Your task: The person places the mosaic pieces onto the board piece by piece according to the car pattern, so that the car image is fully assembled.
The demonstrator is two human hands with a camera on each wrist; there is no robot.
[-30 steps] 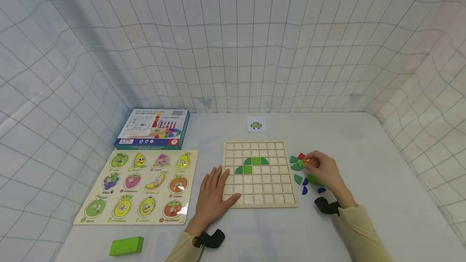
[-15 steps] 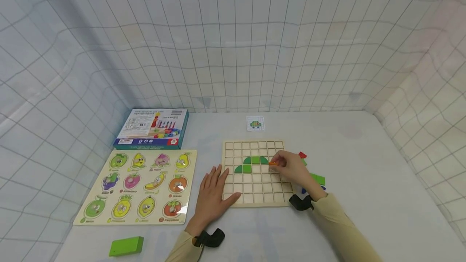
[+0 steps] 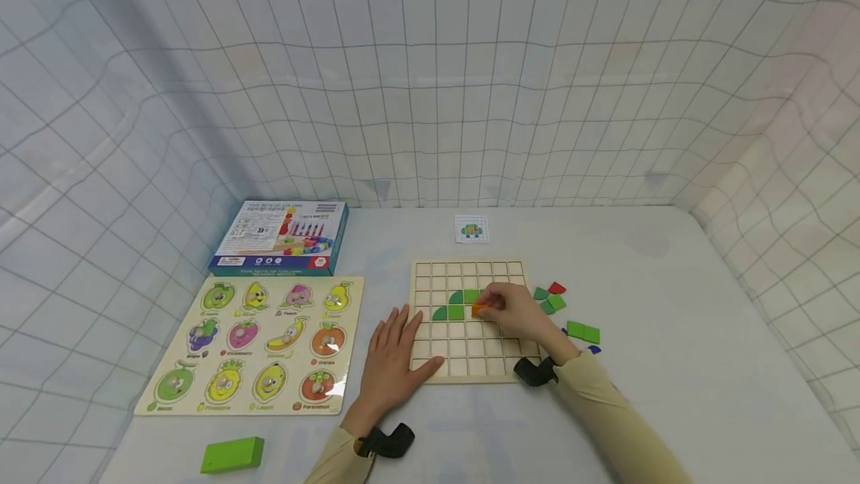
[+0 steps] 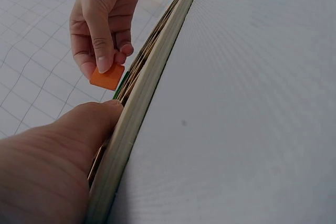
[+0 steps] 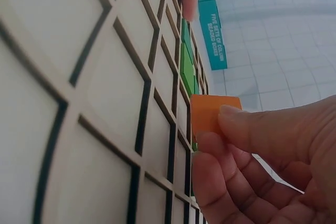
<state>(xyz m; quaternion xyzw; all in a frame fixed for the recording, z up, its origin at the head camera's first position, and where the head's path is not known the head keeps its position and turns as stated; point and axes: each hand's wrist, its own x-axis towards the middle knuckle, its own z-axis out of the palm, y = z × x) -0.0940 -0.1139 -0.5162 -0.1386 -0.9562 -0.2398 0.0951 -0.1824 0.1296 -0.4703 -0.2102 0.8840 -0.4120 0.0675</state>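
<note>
My right hand (image 3: 516,310) pinches an orange square tile (image 5: 210,114) between thumb and fingers, just over the wooden grid board (image 3: 477,370). In the head view the tile is right beside a green square tile (image 3: 456,313) seated in the grid. A second green square (image 3: 471,296) and green quarter-round tiles (image 3: 440,314) also lie in cells; the hand partly hides that area. My left hand (image 3: 392,361) rests with straight fingers on the board's left edge, its thumb along the near left corner. The left wrist view shows the tile (image 4: 107,78) tilted above the board.
Loose green tiles (image 3: 583,332), a red piece (image 3: 556,287) and blue pieces (image 3: 594,349) lie right of the board. Behind it is a small picture card (image 3: 472,229). A fruit puzzle board (image 3: 251,407), a box (image 3: 278,239) and a green block (image 3: 232,455) are at left.
My right hand has picked the orange tile from the loose pieces on the right and carried it left over the board. The left hand stays in place.
</note>
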